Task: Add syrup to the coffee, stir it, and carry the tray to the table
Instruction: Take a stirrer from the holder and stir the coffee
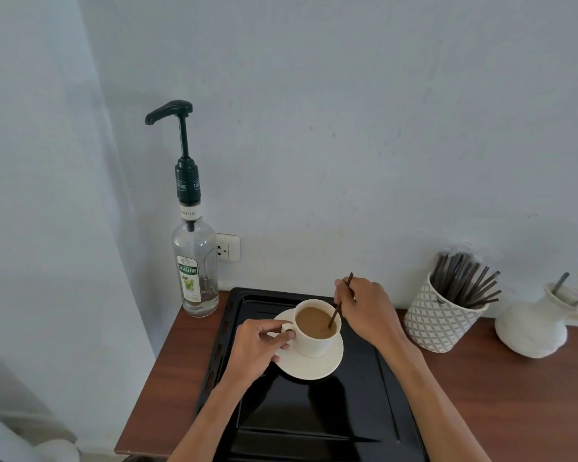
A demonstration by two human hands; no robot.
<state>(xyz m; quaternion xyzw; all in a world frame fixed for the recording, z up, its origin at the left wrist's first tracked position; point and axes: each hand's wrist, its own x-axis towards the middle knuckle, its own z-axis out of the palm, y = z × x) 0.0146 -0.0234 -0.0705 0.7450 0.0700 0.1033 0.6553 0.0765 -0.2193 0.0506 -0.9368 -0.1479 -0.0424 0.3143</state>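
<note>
Hiding the cup (316, 331) handle, the left hand (259, 350) pinches it; right hand (367, 311) grips the half-submerged stirrer (341, 303).

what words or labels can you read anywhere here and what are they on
"TEISSEIRE": front label of the syrup bottle.
"MOJITO": white neck band of the bottle; repeated at the label's foot, barely legible.
"TEISSEIRE": dark green pump collar, sideways and partly cut off.
Small dark mark on the patterned cup of stirrers: too small to read.
No other text visible.

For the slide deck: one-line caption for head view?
Right hand stirs coffee cup with stick; left hand steadies the handle.
</note>
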